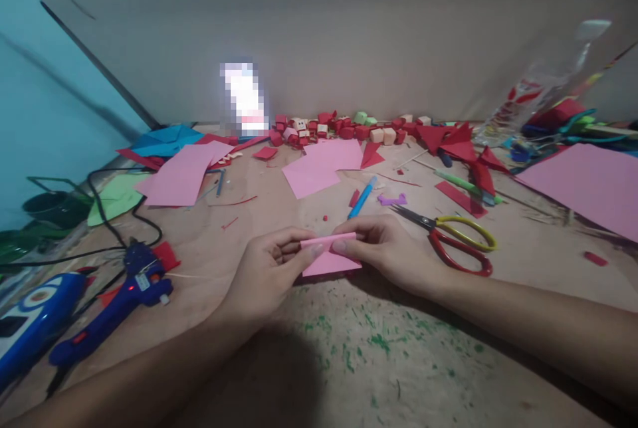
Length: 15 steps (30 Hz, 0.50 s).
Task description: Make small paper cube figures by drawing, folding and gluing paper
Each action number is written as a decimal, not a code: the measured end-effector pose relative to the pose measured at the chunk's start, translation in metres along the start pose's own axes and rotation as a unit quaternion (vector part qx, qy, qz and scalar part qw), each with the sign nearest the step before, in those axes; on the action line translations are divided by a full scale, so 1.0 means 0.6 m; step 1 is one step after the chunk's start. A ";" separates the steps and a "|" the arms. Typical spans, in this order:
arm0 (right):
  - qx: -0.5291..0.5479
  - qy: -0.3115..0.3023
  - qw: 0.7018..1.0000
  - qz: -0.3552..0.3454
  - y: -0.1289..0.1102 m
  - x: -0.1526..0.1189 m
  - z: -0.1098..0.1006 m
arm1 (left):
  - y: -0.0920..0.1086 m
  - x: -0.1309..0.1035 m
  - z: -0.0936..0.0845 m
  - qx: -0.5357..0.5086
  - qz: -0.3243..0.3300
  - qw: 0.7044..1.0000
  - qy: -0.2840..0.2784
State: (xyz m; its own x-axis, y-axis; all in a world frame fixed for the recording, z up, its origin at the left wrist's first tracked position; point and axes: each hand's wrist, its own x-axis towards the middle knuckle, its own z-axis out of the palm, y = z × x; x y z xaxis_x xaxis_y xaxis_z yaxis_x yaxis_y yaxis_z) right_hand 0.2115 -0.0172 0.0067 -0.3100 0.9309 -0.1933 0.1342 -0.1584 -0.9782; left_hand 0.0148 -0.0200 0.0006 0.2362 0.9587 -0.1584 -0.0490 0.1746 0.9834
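A small folded piece of pink paper point(329, 260) is held between both hands above the table, its upper edge creased over. My left hand point(272, 262) pinches its left side, thumb on the front and fingers behind. My right hand point(383, 248) grips the right side the same way, thumb pressed near the top edge. Just beyond the right hand lies a blue pen point(363, 197). Scissors point(433, 223) with one yellow and one red handle rest to the right of that hand, blades pointing away to the left.
A blue glue gun point(132, 288) with a black cord lies at left. Pink sheets point(312, 172) and several small folded paper blocks point(343, 127) are along the back, near a lit phone point(245, 99). A clear plastic bottle point(538, 89) leans at back right beside more pink paper point(588, 182).
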 end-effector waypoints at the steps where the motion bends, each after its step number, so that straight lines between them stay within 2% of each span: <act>1: -0.004 -0.002 1.000 -0.002 0.002 0.000 0.000 | 0.000 0.000 -0.001 -0.005 -0.004 1.000 -0.002; 9: 0.037 -0.007 0.999 -0.001 0.000 0.000 0.002 | -0.004 0.003 -0.002 -0.064 -0.038 0.997 -0.028; 15: 0.051 -0.008 0.999 -0.005 -0.001 0.001 0.004 | -0.004 0.002 0.000 -0.063 -0.048 0.997 -0.028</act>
State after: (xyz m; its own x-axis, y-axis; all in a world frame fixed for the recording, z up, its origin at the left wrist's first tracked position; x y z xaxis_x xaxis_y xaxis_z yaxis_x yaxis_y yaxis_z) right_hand 0.2087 -0.0174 0.0067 -0.3252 0.9277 -0.1832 0.0344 -0.1820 -0.9827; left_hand 0.0152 -0.0195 -0.0020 0.2983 0.9233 -0.2418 -0.1438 0.2940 0.9449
